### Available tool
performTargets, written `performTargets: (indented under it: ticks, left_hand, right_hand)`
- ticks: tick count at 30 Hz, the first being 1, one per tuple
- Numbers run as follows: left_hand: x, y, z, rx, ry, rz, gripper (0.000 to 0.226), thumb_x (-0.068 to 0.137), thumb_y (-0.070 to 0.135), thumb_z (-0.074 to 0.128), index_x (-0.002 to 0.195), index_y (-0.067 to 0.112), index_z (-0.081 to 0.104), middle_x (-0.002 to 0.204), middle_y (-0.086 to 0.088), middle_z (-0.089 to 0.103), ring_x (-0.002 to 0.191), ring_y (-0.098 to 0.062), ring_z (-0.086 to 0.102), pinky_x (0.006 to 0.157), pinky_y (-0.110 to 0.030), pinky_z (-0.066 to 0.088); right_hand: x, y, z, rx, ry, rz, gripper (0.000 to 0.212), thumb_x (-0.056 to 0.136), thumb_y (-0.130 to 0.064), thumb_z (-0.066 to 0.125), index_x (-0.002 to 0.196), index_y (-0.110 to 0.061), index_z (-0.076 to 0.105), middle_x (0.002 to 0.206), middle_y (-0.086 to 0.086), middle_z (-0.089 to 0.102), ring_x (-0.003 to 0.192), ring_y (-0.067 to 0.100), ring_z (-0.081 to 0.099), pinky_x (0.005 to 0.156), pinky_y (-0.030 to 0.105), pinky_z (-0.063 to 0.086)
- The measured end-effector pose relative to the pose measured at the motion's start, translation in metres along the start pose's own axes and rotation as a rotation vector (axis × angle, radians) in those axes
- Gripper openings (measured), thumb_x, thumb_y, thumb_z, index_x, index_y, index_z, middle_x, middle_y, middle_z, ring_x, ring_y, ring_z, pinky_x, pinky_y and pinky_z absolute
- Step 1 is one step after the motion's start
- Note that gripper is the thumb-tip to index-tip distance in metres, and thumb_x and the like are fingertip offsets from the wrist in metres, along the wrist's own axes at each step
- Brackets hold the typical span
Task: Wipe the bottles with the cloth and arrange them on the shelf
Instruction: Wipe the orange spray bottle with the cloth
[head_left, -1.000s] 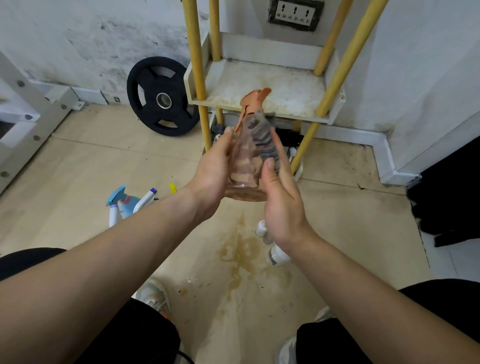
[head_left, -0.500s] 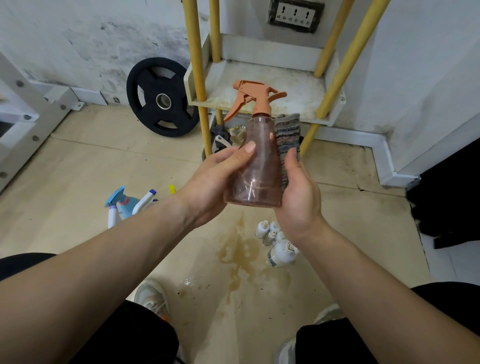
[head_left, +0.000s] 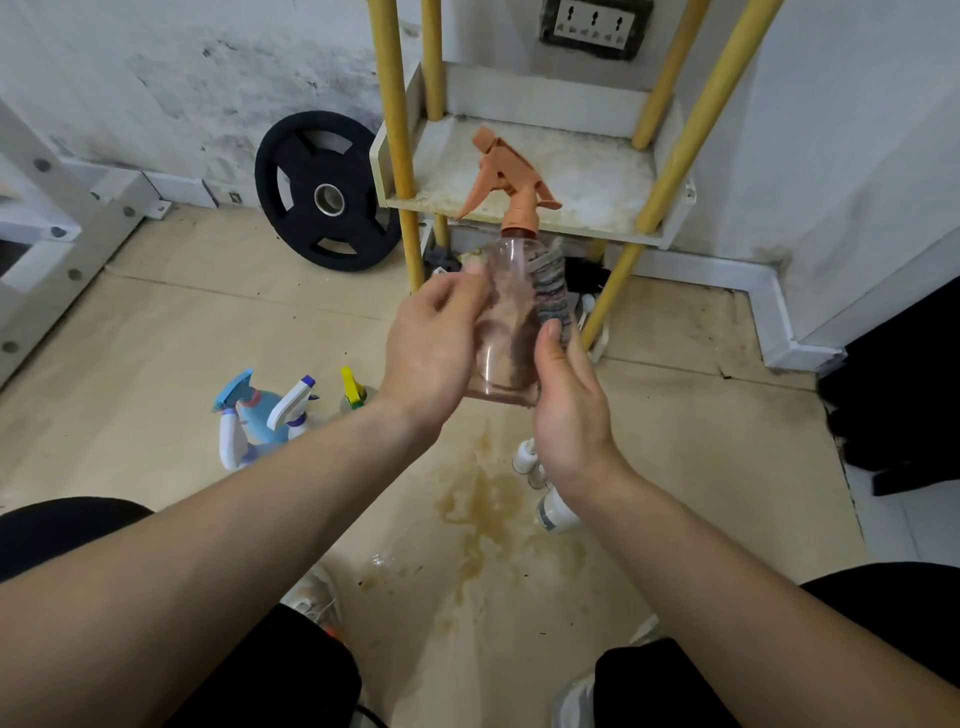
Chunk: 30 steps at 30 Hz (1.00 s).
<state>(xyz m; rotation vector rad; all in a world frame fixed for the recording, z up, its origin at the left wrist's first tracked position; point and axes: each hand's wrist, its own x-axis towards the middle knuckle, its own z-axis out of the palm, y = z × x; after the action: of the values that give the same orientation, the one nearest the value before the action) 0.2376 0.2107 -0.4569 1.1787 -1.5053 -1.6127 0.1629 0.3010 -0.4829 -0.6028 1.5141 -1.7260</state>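
Observation:
A clear brownish spray bottle (head_left: 511, 312) with an orange trigger head is upright in mid-air in front of the shelf (head_left: 524, 210). My left hand (head_left: 434, 345) grips its left side, the fingers blurred. My right hand (head_left: 569, 410) holds a grey striped cloth (head_left: 550, 280) against the bottle's right side, thumb on the front. The shelf has yellow posts and a stained white board with nothing on it.
Blue and white spray bottles (head_left: 260, 415) and a yellow-capped one (head_left: 353, 392) lie on the floor at left. Small white bottles (head_left: 545, 493) lie under my right wrist. A black weight plate (head_left: 324, 192) leans on the wall. A brown stain marks the floor.
The bottle has turned in my hands, so the trigger head now points up and left. The cloth has shifted up around the bottle's right shoulder. My left fingers moved across the front.

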Motion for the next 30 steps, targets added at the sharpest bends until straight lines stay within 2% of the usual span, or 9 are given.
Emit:
performTargets:
  ticks: [3, 5, 9, 12, 15, 20, 22, 26, 30]
  left_hand:
    - [0.004, 0.003, -0.005, -0.123, -0.04, -0.034, 0.028, 0.104, 0.018, 0.05, 0.108, 0.011, 0.077, 0.096, -0.003, 0.078, 0.083, -0.011, 0.072, 0.074, -0.027, 0.056]
    - [0.004, 0.003, -0.008, -0.233, -0.094, -0.073, 0.028, 0.104, 0.015, 0.049, 0.112, 0.007, 0.075, 0.105, -0.008, 0.077, 0.091, -0.016, 0.074, 0.078, -0.03, 0.06]
    - [0.006, 0.003, -0.011, -0.485, -0.217, -0.238, 0.032, 0.106, 0.032, 0.045, 0.102, 0.013, 0.071, 0.115, -0.013, 0.071, 0.109, -0.028, 0.067, 0.109, -0.048, 0.048]
    - [0.007, 0.002, -0.013, -0.552, -0.242, -0.28, 0.04, 0.106, 0.035, 0.047, 0.126, 0.003, 0.061, 0.134, -0.02, 0.063, 0.126, -0.037, 0.059, 0.113, -0.055, 0.041]
    - [0.005, 0.005, -0.01, -0.5, -0.224, -0.258, 0.048, 0.104, 0.029, 0.049, 0.141, -0.001, 0.049, 0.138, -0.025, 0.059, 0.129, -0.041, 0.057, 0.112, -0.059, 0.041]
    - [0.0, 0.01, -0.003, -0.338, -0.21, -0.259, 0.043, 0.104, 0.035, 0.047, 0.125, 0.005, 0.068, 0.118, -0.017, 0.073, 0.11, -0.035, 0.069, 0.104, -0.056, 0.05]
    - [-0.001, 0.009, 0.0, -0.243, -0.154, -0.182, 0.035, 0.105, 0.032, 0.047, 0.11, 0.01, 0.074, 0.106, -0.011, 0.077, 0.102, -0.031, 0.072, 0.098, -0.05, 0.055]
    - [-0.003, 0.003, 0.004, -0.113, -0.056, -0.056, 0.035, 0.107, 0.028, 0.042, 0.1, 0.009, 0.07, 0.087, -0.004, 0.075, 0.079, -0.008, 0.067, 0.077, -0.025, 0.053]
    - [0.0, -0.001, 0.002, 0.011, -0.041, -0.004, 0.034, 0.107, 0.022, 0.039, 0.091, 0.018, 0.069, 0.083, 0.006, 0.07, 0.072, 0.001, 0.063, 0.068, -0.017, 0.048]
  right_hand:
    - [0.006, -0.009, -0.006, 0.098, 0.054, 0.062, 0.023, 0.111, -0.021, 0.035, 0.106, -0.033, 0.054, 0.079, -0.034, 0.07, 0.081, -0.019, 0.065, 0.069, 0.003, 0.048]
    - [0.011, -0.008, -0.008, 0.126, 0.06, 0.079, 0.023, 0.111, -0.026, 0.036, 0.104, -0.029, 0.058, 0.096, -0.021, 0.075, 0.098, -0.005, 0.07, 0.081, 0.011, 0.054]
    - [0.011, -0.005, -0.001, 0.173, 0.096, 0.131, 0.045, 0.108, -0.036, 0.044, 0.145, -0.012, 0.05, 0.132, 0.004, 0.067, 0.124, 0.018, 0.064, 0.109, 0.041, 0.049]
    - [0.009, -0.005, 0.002, 0.163, 0.054, 0.166, 0.055, 0.107, -0.039, 0.044, 0.155, -0.013, 0.038, 0.144, 0.006, 0.059, 0.13, 0.018, 0.059, 0.111, 0.041, 0.048]
    - [0.008, -0.004, -0.002, 0.11, -0.029, 0.122, 0.029, 0.109, -0.03, 0.039, 0.134, -0.024, 0.053, 0.106, -0.018, 0.076, 0.1, -0.005, 0.069, 0.089, 0.018, 0.056]
    - [0.003, -0.012, -0.003, 0.052, -0.039, 0.087, 0.029, 0.111, -0.022, 0.033, 0.139, -0.027, 0.037, 0.067, -0.034, 0.067, 0.07, -0.018, 0.065, 0.065, 0.004, 0.049]
    - [0.003, -0.011, -0.004, 0.036, -0.071, 0.048, 0.028, 0.111, -0.023, 0.033, 0.138, -0.023, 0.042, 0.078, -0.032, 0.069, 0.074, -0.019, 0.065, 0.066, 0.002, 0.048]
    - [-0.003, -0.004, 0.006, -0.232, -0.077, -0.079, 0.056, 0.103, -0.049, 0.034, 0.156, -0.029, 0.037, 0.157, -0.008, 0.043, 0.145, 0.0, 0.036, 0.122, 0.03, 0.031]
    - [-0.006, 0.006, 0.011, -0.387, -0.119, -0.177, 0.046, 0.101, -0.046, 0.029, 0.145, -0.06, 0.023, 0.168, -0.02, 0.011, 0.144, -0.022, 0.005, 0.114, 0.006, 0.01]
